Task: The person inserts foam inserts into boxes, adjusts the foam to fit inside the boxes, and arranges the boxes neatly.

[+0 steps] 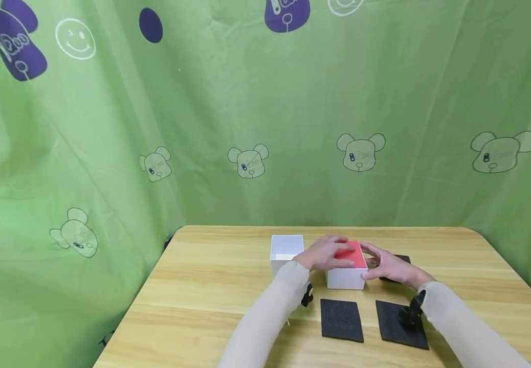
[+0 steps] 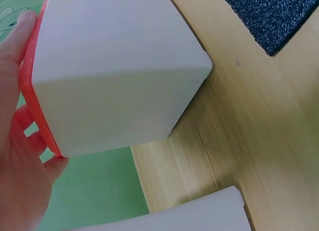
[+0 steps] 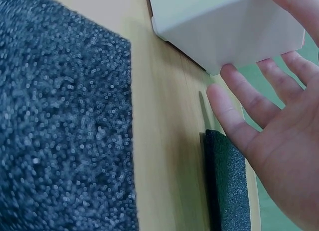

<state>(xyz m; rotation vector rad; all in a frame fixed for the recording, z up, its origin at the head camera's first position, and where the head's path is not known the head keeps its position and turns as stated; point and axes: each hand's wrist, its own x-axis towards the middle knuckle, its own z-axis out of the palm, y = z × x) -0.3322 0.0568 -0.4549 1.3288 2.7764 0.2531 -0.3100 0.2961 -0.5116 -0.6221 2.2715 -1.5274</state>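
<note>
A white box with a red sheet across its top stands on the table. From its left, my left hand reaches over the box, fingers extended and resting on the red sheet. In the left wrist view, the red sheet forms a thin layer along the box's top edge, under the thumb and fingers. On the box's right side, my right hand has its thumb and fingers spread around the corner. The right wrist view shows straight fingertips against the white wall.
Left of the box stands a second white box, open at the top. Two dark felt-like squares, a left one and a right one, lie in front. Another dark piece lies behind the right hand. A green curtain hangs behind the table.
</note>
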